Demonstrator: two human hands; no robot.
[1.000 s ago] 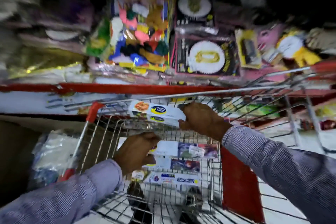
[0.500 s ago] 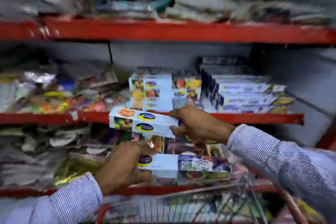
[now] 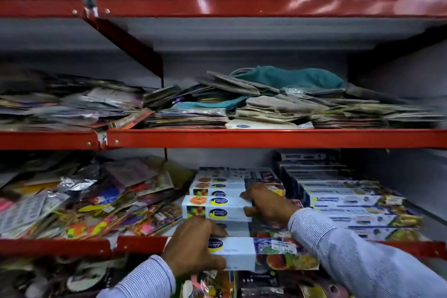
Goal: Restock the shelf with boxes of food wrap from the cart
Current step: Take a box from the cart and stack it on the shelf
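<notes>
My right hand (image 3: 267,207) grips a white food wrap box (image 3: 215,208) with fruit pictures and a blue-yellow logo, resting it on the stack of like boxes (image 3: 217,186) on the lower red shelf (image 3: 140,244). My left hand (image 3: 193,249) holds a second food wrap box (image 3: 261,253) lower down, in front of the shelf edge, level and lengthwise. More food wrap boxes in blue-white packs (image 3: 350,203) fill the shelf to the right. The cart is out of view.
Loose colourful packets (image 3: 84,201) are heaped on the lower shelf to the left. The middle shelf (image 3: 266,138) carries flat stacks of packets and a teal cloth item (image 3: 290,77). The top shelf (image 3: 242,3) holds upright packs. Packets also hang below the lower shelf.
Both hands lifted their boxes out of the cart and up to the shelf. The right hand's box now rests on the stack; my view has tilted upward, away from the cart.
</notes>
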